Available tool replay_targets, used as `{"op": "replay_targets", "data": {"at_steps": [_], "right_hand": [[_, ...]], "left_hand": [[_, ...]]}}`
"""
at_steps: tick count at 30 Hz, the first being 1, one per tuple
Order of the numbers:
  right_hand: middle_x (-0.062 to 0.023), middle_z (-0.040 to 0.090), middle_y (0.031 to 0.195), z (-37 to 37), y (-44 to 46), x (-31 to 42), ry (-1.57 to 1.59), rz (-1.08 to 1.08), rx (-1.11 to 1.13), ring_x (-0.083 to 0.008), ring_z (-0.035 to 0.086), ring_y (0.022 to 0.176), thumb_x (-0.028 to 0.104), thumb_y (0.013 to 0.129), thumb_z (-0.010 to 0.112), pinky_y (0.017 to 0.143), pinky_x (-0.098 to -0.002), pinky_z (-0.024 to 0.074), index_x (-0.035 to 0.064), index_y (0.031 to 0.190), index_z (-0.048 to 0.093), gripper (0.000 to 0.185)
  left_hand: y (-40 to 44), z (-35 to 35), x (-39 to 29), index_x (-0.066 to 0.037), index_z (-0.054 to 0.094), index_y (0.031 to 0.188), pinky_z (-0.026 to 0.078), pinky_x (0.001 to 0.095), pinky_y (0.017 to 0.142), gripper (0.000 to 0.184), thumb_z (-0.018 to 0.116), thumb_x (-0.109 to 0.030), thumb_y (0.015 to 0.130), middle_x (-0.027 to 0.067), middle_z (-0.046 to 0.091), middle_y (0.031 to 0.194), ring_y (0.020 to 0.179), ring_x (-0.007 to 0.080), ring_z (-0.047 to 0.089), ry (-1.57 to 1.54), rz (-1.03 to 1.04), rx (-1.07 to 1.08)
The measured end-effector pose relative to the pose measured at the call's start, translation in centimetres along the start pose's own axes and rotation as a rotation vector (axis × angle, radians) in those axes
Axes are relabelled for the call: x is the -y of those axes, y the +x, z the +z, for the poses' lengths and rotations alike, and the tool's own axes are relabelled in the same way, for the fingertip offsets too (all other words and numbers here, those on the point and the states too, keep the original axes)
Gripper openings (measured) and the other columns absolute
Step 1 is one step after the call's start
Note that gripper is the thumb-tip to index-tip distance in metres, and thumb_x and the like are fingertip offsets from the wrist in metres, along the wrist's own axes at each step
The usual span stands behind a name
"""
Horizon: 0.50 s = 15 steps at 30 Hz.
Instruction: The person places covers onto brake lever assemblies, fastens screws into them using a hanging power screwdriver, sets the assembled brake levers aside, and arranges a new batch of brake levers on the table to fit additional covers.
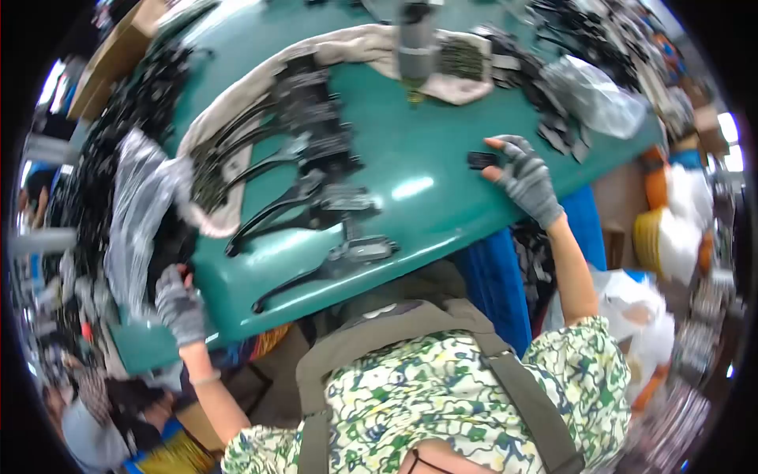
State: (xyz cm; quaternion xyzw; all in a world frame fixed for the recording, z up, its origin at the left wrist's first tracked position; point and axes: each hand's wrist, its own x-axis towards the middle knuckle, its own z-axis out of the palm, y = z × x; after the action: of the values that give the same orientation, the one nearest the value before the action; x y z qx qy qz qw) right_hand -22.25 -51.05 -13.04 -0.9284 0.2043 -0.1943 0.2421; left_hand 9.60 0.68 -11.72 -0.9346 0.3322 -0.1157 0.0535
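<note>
Right-hand fingers pinch a black block by one end over the surface, perhaps leaving the rest free; I cannot tell whether my left fingers, by a plastic bag, hold anything.

Head-worn view, facing forward and down, table near

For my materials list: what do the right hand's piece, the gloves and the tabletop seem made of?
Piece: dark; plastic or metal, too small to tell.
Gloves: matte grey, probably stretchy fabric; they fit closely.
Tabletop: glossy, perhaps plastic or painted, from bright reflections.
</note>
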Motion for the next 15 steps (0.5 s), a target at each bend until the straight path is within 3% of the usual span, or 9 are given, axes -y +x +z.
{"op": "replay_targets", "data": {"at_steps": [1,3,4,7,9,11,13,15], "right_hand": [[-0.0045,0.057,0.111,-1.0,-0.4,0.8,0.14,0.201,0.158,-0.0168,0.055,0.073,0.024,0.071,0.081,0.071,-0.0316,0.0492,0.0107,0.121,0.061,0.056],[-0.0039,0.056,0.113,-1.3,-0.4,1.4,0.106,0.144,0.18,-0.0162,0.051,0.069,0.026,0.07,0.08,0.072,-0.0313,0.05,0.0095,0.123,0.059,0.059],[-0.0041,0.055,0.113,-1.4,-0.3,1.6,0.084,0.148,0.194,-0.0161,0.051,0.069,0.027,0.07,0.08,0.072,-0.0309,0.0501,0.0098,0.124,0.058,0.06],[-0.0055,0.055,0.112,-1.6,0.1,2.0,0.048,0.155,0.22,-0.0172,0.053,0.072,0.028,0.071,0.079,0.074,-0.031,0.0505,0.0105,0.125,0.058,0.06],[-0.0073,0.055,0.109,-1.7,0.0,2.2,0.045,0.173,0.218,-0.02,0.056,0.076,0.029,0.073,0.077,0.075,-0.0329,0.0508,0.0106,0.124,0.058,0.057],[-0.0096,0.056,0.106,-1.4,-0.3,1.9,-0.044,0.109,0.201,-0.0247,0.059,0.081,0.03,0.074,0.075,0.077,-0.0357,0.0507,0.0111,0.121,0.06,0.053],[-0.0114,0.057,0.102,-0.8,0.0,2.1,-0.114,0.076,0.205,-0.0287,0.06,0.085,0.032,0.076,0.073,0.078,-0.0381,0.0506,0.0117,0.119,0.061,0.049],[-0.0127,0.058,0.098,-0.9,0.2,3.0,-0.181,0.1,0.22,-0.032,0.061,0.088,0.034,0.078,0.07,0.078,-0.04,0.0504,0.0122,0.118,0.062,0.046]], "left_hand": [[0.1,-0.2,-0.2,-0.004,0.06,0.11,0.047,0.0409,0.084,0.026,0.056,-0.012,0.086,0.0129,0.063,0.101,0.093,0.0311,0.059,0.026,-0.009,0.053],[0.3,0.5,-0.5,-0.006,0.061,0.109,0.048,0.0409,0.083,0.023,0.055,-0.011,0.087,0.0131,0.064,0.102,0.092,0.0311,0.06,0.068,0.028,0.011],[0.6,0.0,-1.0,-0.004,0.061,0.11,0.048,0.0405,0.084,0.023,0.053,-0.011,0.089,0.0148,0.064,0.103,0.092,0.0325,0.06,-0.003,-0.05,0.04],[0.3,-0.4,-1.4,-0.001,0.061,0.112,0.047,0.0381,0.086,0.024,0.05,-0.009,0.092,0.0161,0.065,0.102,0.093,0.0313,0.062,-0.303,-0.081,-0.108],[-0.8,-1.3,-2.9,0.001,0.062,0.111,0.046,0.0353,0.088,0.025,0.046,-0.005,0.093,0.0145,0.064,0.103,0.096,0.0248,0.061,-0.702,-0.203,-0.008],[-2.0,-1.1,-4.1,0.0,0.064,0.109,0.046,0.035,0.088,0.024,0.048,-0.005,0.093,0.0127,0.063,0.102,0.096,0.024,0.06,-0.666,-0.1,0.104],[-3.2,-0.6,-5.6,-0.002,0.064,0.111,0.045,0.0343,0.088,0.022,0.054,-0.008,0.092,0.0125,0.063,0.103,0.096,0.0254,0.06,-0.64,-0.175,-0.12],[-3.1,-1.4,-6.7,-0.004,0.064,0.112,0.045,0.0345,0.089,0.022,0.057,-0.01,0.092,0.0124,0.064,0.107,0.098,0.0263,0.06,-0.543,-0.228,-0.164]]}}
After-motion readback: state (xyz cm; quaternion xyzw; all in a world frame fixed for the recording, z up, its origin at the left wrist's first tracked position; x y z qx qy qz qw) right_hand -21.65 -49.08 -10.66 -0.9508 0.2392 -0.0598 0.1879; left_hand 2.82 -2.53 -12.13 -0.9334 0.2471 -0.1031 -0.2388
